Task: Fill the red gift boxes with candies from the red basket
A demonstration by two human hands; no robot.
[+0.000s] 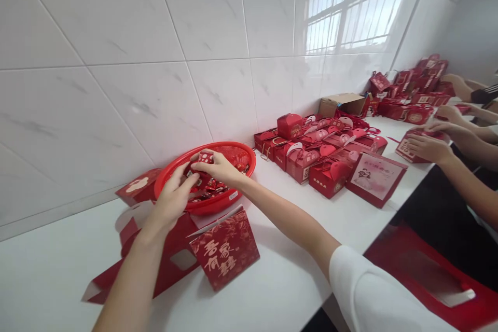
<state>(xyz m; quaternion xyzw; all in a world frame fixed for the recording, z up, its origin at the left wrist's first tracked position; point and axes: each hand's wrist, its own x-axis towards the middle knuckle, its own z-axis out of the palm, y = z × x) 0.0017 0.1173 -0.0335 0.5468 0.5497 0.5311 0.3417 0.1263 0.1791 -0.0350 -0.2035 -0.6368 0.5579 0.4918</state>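
Both my hands are over a red plastic basket (235, 151) that holds wrapped candies (212, 189). My right hand (221, 168) is closed on a small red wrapped candy (206, 156) with pale dots. Just left of it, my left hand (177, 192) has its fingers curled around dark red wrapped pieces; the fingers partly hide them. In front of the basket stands an open red gift box (225, 249) with gold characters. Beside that box, partly behind my left forearm, lies a red folded carton (177, 249).
Many red gift boxes (299, 163) crowd the table to the right, a pink-fronted one (376, 179) near the edge. Further along are a cardboard box (342, 104) and stacked red boxes (422, 80). Co-workers' hands (428, 146) handle boxes at right. A tiled wall (155, 93) backs the table.
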